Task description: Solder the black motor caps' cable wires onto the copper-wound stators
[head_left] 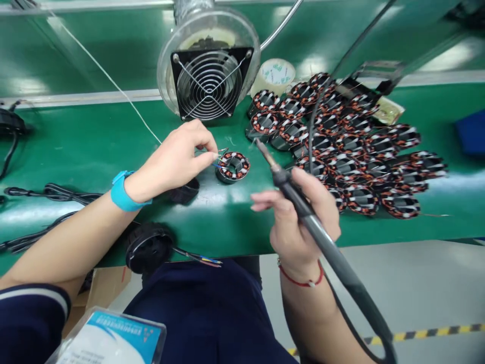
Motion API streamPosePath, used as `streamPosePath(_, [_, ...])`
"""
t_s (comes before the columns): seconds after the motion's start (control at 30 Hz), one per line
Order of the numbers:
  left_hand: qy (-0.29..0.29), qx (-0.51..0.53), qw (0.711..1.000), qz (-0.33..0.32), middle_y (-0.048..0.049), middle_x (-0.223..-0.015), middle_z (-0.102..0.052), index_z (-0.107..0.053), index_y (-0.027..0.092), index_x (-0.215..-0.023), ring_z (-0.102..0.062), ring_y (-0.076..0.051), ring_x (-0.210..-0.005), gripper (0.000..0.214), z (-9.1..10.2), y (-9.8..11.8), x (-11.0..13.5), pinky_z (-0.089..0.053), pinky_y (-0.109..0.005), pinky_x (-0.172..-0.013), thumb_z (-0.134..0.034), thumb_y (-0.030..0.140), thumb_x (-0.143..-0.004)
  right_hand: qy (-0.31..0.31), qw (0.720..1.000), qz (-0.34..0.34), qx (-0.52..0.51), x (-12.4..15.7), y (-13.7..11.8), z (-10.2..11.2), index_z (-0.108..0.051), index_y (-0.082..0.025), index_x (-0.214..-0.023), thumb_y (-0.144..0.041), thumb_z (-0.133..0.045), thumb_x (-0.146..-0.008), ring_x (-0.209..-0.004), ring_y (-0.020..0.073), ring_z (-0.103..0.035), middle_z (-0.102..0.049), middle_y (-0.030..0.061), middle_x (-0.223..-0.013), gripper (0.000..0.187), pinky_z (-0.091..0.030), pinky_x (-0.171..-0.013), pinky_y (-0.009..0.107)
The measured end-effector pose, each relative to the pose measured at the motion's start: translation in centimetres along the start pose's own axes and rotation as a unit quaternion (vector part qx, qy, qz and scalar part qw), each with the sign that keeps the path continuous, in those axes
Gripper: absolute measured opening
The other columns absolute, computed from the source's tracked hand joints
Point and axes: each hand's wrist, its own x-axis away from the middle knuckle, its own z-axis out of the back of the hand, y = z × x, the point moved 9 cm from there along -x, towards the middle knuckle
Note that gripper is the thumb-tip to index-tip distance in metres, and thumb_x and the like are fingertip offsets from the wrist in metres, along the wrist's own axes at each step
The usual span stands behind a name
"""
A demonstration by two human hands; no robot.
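Observation:
My left hand [191,154] is closed in a pinch on thin coloured wires [220,163] at the left edge of a copper-wound motor stator [234,167]. The stator lies on the green table with its open ring facing up. My right hand [305,212] grips a soldering iron [301,199], its tip pointing up and left, to the right of the stator and apart from it. A thin pale strand [113,81] runs down from the upper left and passes behind my left hand. Below that hand lies a black ring-shaped part [184,192].
Many similar stators [350,144] crowd the table at right. A fume fan [210,83] stands behind, beside a tape roll [278,73]. Black cables [56,192] lie at left. A black round housing [149,245] with wires sits at the front edge. The iron's cord crosses the stators.

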Motion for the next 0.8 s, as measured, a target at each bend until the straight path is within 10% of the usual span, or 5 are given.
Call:
streamPosePath(0.23, [0.078, -0.061, 0.988, 0.116, -0.0147, -0.126, -0.060, -0.057, 0.014, -0.133, -0.058, -0.029, -0.109, 0.053, 4.5, -4.7, 1.3, -0.047, -0.044, -0.096, -0.060, 0.033, -0.083, -0.117, 0.993, -0.028, 0.021, -4.9, 1.3, -3.9, -0.053, -0.027, -0.123, -0.022, -0.052, -0.096, -0.089, 0.0181, -0.073, -0.075, 0.0018, -0.098, 0.028, -0.059, -0.080, 0.034])
streamPosePath(0.47, [-0.213, 0.171, 0.941, 0.199, -0.0073, -0.089, -0.075, -0.072, 0.017, -0.080, -0.065, -0.022, -0.086, 0.038, -1.9, -4.1, 1.7, -0.049, -0.034, -0.087, -0.050, 0.047, -0.088, -0.223, 0.974, -0.023, 0.040, -4.7, 3.2, -8.6, -0.050, -0.026, -0.131, -0.014, -0.049, -0.091, -0.112, 0.0218, -0.065, -0.071, 0.0059, -0.120, 0.041, -0.047, -0.100, 0.043])
streamPosePath(0.63, [-0.259, 0.296, 0.881, 0.264, -0.0044, -0.068, -0.067, -0.063, 0.016, -0.065, -0.060, -0.015, -0.065, 0.026, -3.8, -2.5, 1.1, -0.048, -0.027, -0.069, -0.055, 0.035, -0.082, -0.184, 0.979, -0.091, -0.017, -4.7, 5.0, -8.8, -0.054, -0.025, -0.123, -0.019, -0.052, -0.091, -0.088, 0.0174, -0.070, -0.075, 0.0015, -0.096, 0.033, -0.051, -0.091, 0.036])
streamPosePath(0.8, [-0.211, 0.287, 0.891, 0.280, 0.0017, -0.062, -0.055, -0.056, 0.017, -0.064, -0.047, -0.010, -0.056, 0.018, -4.1, -2.2, -0.5, -0.036, -0.023, -0.055, -0.063, 0.030, -0.075, -0.159, 0.979, -0.111, -0.055, -4.3, 5.5, -8.6, -0.052, -0.025, -0.125, -0.020, -0.053, -0.091, -0.082, 0.0167, -0.069, -0.074, 0.0011, -0.092, 0.035, -0.053, -0.084, 0.033])
